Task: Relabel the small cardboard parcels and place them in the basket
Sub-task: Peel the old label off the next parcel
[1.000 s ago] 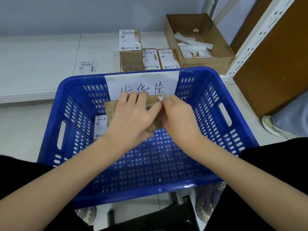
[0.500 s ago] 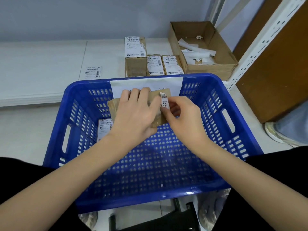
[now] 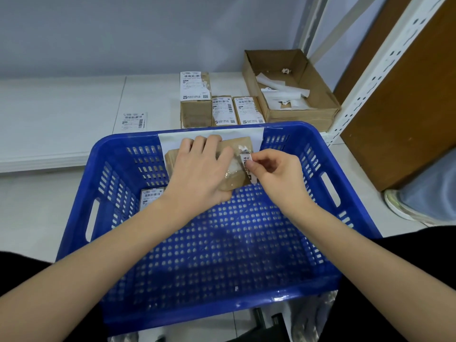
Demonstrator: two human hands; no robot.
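Mostly blue basket (image 3: 328,201) fills the view, used as landmark. Behind its far rim, on the white floor surface: open cardboard box (image 3: 323,90) with peeled label scraps, to the right; three labelled parcels (image 3: 222,107) waiting, centre; one loose label (image 3: 133,120) lying flat, to the left. Inside the basket, far-left corner, a relabelled parcel (image 3: 151,196) already lies.

Above the basket's far end, the parcel in hand (image 3: 234,178) is held against the paper sign taped on the rim. Left hand (image 3: 197,174) lies over it, fingers curled round its top edge, gripping. Right hand (image 3: 276,174) is just beside it, thumb and forefinger pinching the old label (image 3: 247,160), which is partly lifted and curling (peel step, my read).

Handling guess: parcel looks light, stiff cardboard with glossy tape, so a bit slippery; grip across edges, not the taped face. Label is thin paper and tears easily; pinch close to the peel line. Relabelling not done, new sticker not yet on.
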